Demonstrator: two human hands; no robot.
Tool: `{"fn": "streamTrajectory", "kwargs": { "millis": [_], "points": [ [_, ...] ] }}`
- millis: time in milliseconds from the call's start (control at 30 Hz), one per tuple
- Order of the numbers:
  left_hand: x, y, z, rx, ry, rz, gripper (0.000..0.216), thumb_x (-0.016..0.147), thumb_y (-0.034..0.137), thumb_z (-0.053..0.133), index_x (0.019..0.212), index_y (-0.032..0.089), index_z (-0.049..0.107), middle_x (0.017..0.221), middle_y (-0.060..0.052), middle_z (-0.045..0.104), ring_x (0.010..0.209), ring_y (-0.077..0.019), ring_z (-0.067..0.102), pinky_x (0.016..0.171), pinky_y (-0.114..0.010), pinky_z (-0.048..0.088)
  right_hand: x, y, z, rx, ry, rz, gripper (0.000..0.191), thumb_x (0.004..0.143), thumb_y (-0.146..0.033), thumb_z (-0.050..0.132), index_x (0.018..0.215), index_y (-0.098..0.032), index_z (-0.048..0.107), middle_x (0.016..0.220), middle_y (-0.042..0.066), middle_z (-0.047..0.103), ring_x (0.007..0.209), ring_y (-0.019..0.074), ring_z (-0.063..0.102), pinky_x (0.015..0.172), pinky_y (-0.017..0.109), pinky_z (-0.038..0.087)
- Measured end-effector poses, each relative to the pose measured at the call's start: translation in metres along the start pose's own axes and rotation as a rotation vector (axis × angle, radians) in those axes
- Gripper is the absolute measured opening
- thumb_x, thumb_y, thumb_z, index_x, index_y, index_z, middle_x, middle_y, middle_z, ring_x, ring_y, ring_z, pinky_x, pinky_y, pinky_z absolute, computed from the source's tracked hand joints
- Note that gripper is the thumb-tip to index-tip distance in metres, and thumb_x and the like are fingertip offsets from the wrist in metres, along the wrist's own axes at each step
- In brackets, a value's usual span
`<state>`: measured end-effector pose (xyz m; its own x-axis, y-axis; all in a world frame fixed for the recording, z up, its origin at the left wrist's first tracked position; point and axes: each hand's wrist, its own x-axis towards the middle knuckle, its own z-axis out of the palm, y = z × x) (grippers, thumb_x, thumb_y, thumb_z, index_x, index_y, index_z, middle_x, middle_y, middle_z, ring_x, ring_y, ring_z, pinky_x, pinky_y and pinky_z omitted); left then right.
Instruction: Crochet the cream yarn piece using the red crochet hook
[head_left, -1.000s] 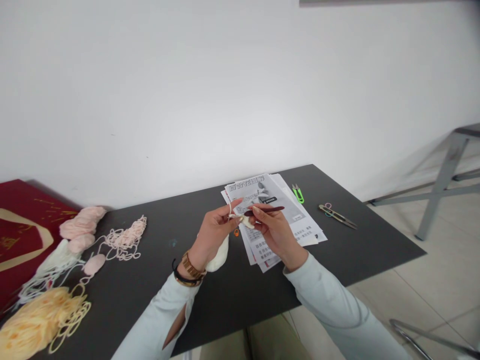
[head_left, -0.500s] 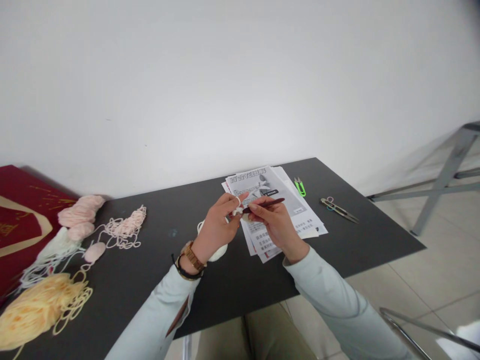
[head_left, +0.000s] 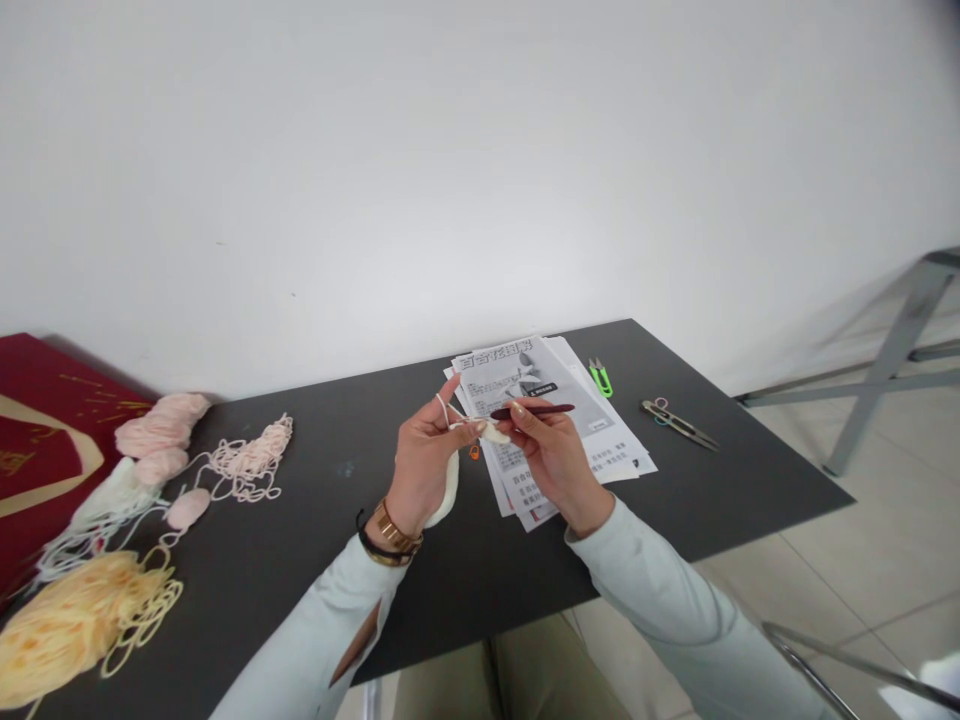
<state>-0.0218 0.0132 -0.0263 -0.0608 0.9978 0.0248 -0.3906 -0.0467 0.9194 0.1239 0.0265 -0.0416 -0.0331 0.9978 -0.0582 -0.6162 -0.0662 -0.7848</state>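
My left hand (head_left: 424, 455) is closed, pinching a small white crochet piece (head_left: 491, 432) between thumb and fingers. White yarn loops over its raised index finger. In my right hand (head_left: 551, 455) is a dark red crochet hook (head_left: 544, 409), held like a pen, its tip pointing left at the white piece. A small orange stitch marker (head_left: 474, 452) hangs beneath the work. Partly behind my left wrist lies white yarn (head_left: 448, 495). Under and beyond both hands are printed sheets (head_left: 592, 430) with pictures and text.
Green thread snips (head_left: 600, 377) and metal snips (head_left: 679, 424) lie right of the papers on the black table (head_left: 315, 560). At left are pink yarn (head_left: 251, 458), yellow yarn (head_left: 75, 625) and a dark red bag (head_left: 52, 430). A white wall stands behind.
My left hand has shifted slightly left and turned, its index finger now raised with the yarn. The white piece and orange marker show more clearly, and the hook has moved slightly right.
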Motion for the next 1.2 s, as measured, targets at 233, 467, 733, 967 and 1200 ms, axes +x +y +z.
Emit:
{"fn": "streamTrajectory", "kwargs": {
  "millis": [233,467,733,967,1200],
  "points": [
    [-0.008,-0.011,0.006,-0.009,0.064,0.065,0.07,0.066,0.015,0.081,0.132,0.027,0.059,0.063,0.008,0.061,0.064,-0.0088,0.06,0.072,-0.024,0.049,-0.001,0.005,0.001,-0.031,0.019,-0.068,0.021,0.064,-0.032,0.085,0.077,-0.02,0.075,0.067,0.0,0.074,0.061,0.0119,0.067,0.067,0.026,0.057],
    [-0.011,-0.016,0.009,0.023,0.127,0.051,0.07,0.066,0.017,0.08,0.132,0.023,0.058,0.067,0.006,0.066,0.066,-0.0092,0.061,0.071,-0.024,0.047,-0.009,0.006,0.001,-0.376,-0.027,-0.314,0.008,0.075,-0.029,0.076,0.082,-0.025,0.076,0.077,0.002,0.076,0.072,0.0194,0.07,0.073,0.036,0.057],
    [-0.003,0.007,0.001,-0.219,0.025,-0.253,0.055,0.06,0.009,0.079,0.114,0.013,0.069,0.065,0.001,0.07,0.057,-0.0078,0.06,0.061,-0.021,0.046,-0.019,0.004,-0.014,-0.931,-0.377,-0.986,0.046,0.084,-0.007,0.058,0.119,-0.036,0.068,0.106,0.002,0.075,0.096,0.0218,0.067,0.089,0.043,0.053],
    [0.003,0.027,-0.012,-0.23,-0.146,-0.312,0.054,0.064,0.006,0.078,0.117,0.013,0.068,0.067,0.0,0.07,0.06,-0.0089,0.063,0.065,-0.021,0.049,-0.018,-0.001,-0.003,-0.516,-0.187,-0.654,0.024,0.082,-0.014,0.069,0.091,-0.036,0.077,0.088,0.0,0.075,0.084,0.02,0.068,0.077,0.036,0.055],
    [-0.002,0.032,-0.006,-0.214,-0.123,-0.211,0.056,0.061,0.005,0.082,0.114,0.018,0.072,0.062,0.005,0.063,0.058,-0.0054,0.057,0.064,-0.018,0.045,-0.011,-0.002,0.0,-0.156,-0.097,-0.302,0.009,0.073,-0.028,0.08,0.081,-0.028,0.077,0.079,-0.001,0.076,0.074,0.0172,0.072,0.075,0.032,0.058]
  ]
}}
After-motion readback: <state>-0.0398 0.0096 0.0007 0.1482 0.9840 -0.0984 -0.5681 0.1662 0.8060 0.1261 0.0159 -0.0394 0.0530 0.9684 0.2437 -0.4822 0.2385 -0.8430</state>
